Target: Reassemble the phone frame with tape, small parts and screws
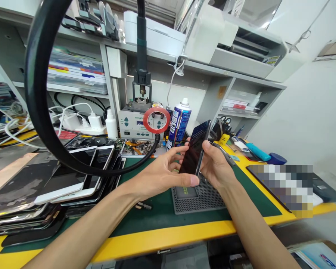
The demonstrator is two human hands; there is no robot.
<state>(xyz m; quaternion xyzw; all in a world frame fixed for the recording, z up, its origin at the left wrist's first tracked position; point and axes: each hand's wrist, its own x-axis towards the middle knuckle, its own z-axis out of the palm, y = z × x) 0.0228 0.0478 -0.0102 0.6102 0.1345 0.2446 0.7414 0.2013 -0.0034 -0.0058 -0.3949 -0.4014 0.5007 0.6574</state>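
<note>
A dark smartphone (193, 153) is tilted up between my hands, its glossy black face toward me and to the left. My right hand (217, 162) grips its right edge, the thumb pressed on the side. Around the lower left part of the phone sits my left hand (168, 170), thumb at the bottom corner and fingers along the left side; some fingertips are hidden behind it. Below the phone lies a grey perforated work mat (201, 200) on a green mat (156, 220).
Stacks of phones and tablets (84, 175) fill the left side. Behind stand a blue spray can (179, 123), a rework station (131, 123) and a red tape roll (147, 125). A thick black hose (35, 74) loops across the upper left. A turquoise tube (257, 151) lies right.
</note>
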